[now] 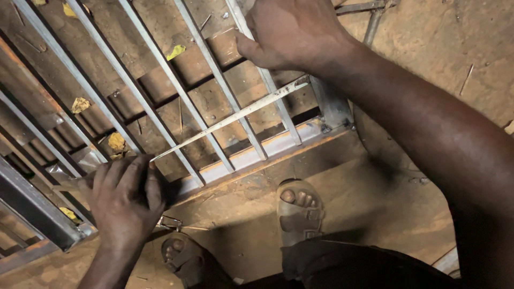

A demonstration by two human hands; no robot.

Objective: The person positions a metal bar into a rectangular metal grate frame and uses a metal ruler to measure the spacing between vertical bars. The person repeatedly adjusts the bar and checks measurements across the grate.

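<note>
Two hands work the metal grille (176, 101): your left hand (126, 200) grips one end of a thin flat metal strip (230, 118) lying diagonally across its bars, while your right hand (292, 32) presses on the strip's far end.

Your left hand (126, 200) grips the lower end of a thin flat metal strip (230, 119), which lies diagonally across the parallel bars of a metal grille (176, 91) on the dirt floor (428, 48). Your right hand (292, 32) presses on a bar near the strip's upper end. Your sandalled feet (299, 211) stand just beside the grille's frame. Yellow leaves (116, 142) lie under the bars.
</note>
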